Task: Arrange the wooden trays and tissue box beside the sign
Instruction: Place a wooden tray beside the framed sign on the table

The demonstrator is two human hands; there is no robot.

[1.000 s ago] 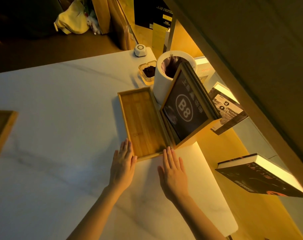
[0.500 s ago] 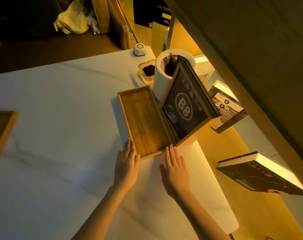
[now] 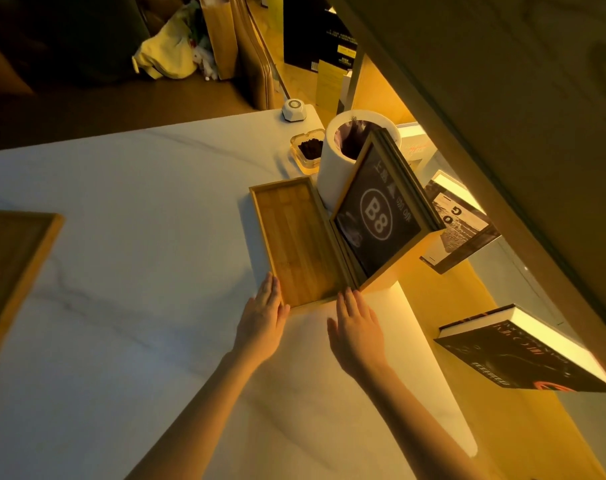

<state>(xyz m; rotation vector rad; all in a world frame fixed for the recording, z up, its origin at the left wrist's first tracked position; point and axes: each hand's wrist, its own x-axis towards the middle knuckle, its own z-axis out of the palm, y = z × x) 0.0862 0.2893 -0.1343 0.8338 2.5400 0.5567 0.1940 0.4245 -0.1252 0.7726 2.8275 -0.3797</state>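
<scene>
Head view: a white marble-patterned table (image 3: 121, 237) fills most of the frame under warm yellow light. A long wooden tray (image 3: 296, 242) lies flat on it, its right long side touching the base of a tilted dark sign (image 3: 377, 216) marked "B8" in a wooden frame. Behind the sign stands a white cylindrical bin (image 3: 332, 174), with a small glass dish (image 3: 308, 150) of dark material just beside it and a small white device (image 3: 294, 109) near the table's far corner. The left hand (image 3: 263, 317) lies flat and open, its fingers extended and touching the tray's near left corner, gripping nothing. The right hand (image 3: 358, 327) is likewise flat and open, its fingertips at the tray's near right corner by the sign's base, holding nothing. A 2nd wooden tray (image 3: 17, 265) sits well apart at the table's left edge, partly cut off. 2 books (image 3: 523, 355) rest to the right of the table.
</scene>
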